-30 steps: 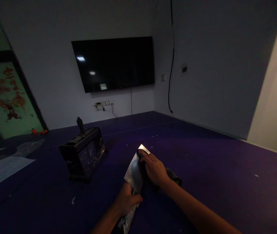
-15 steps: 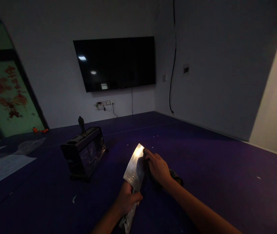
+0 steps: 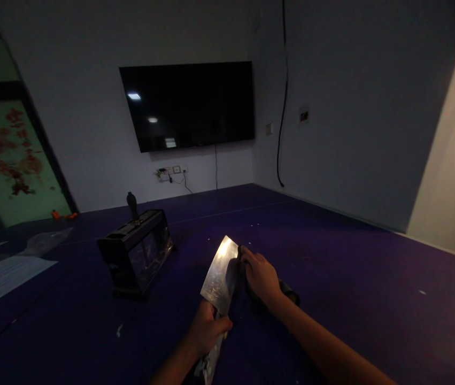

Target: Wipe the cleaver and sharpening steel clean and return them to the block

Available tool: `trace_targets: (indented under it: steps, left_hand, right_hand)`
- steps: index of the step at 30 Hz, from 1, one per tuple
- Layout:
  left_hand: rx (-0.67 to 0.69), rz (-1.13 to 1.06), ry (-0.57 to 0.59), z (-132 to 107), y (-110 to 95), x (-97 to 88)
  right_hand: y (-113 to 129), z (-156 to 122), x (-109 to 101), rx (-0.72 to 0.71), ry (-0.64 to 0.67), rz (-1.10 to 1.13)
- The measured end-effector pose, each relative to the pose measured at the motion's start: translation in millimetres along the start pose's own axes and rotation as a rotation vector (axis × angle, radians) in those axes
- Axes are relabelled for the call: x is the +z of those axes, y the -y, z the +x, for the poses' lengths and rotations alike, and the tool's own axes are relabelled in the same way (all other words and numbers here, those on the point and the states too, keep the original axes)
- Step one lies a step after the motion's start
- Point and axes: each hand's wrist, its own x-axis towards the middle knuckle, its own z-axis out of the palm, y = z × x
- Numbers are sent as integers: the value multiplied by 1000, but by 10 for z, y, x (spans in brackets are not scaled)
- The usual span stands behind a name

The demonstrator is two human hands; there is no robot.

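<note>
My left hand (image 3: 208, 330) is closed round the handle of a broad steel cleaver (image 3: 218, 274), its blade pointing up and away from me. A crinkled silvery wrapping (image 3: 208, 364) hangs below that fist. My right hand (image 3: 260, 277) presses a dark cloth (image 3: 287, 292) against the far right edge of the blade, fingers curled over it. Both hands are low in the middle of the view, above a dark purple floor (image 3: 331, 267).
A black knife block (image 3: 136, 251) with one dark handle (image 3: 132, 205) sticking out stands to the left. Papers and plastic (image 3: 6, 270) lie at far left. A wall-mounted television (image 3: 189, 104) hangs ahead, with sockets (image 3: 170, 171) below it.
The right hand with the cloth has slid slightly along the blade's edge, and the blade has turned a little so more of its face catches light. The left hand keeps its hold.
</note>
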Motion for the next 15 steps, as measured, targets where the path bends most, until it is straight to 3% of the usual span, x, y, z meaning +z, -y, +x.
trace_targets:
  steps: [6,15]
  left_hand:
    - [10,3,27,16,11,-6]
    - [27,56,143,88,143,-43]
  right_hand:
    - [44,-9,-12,-48,-23,8]
    - [140,-54,-17,-291,-22,78]
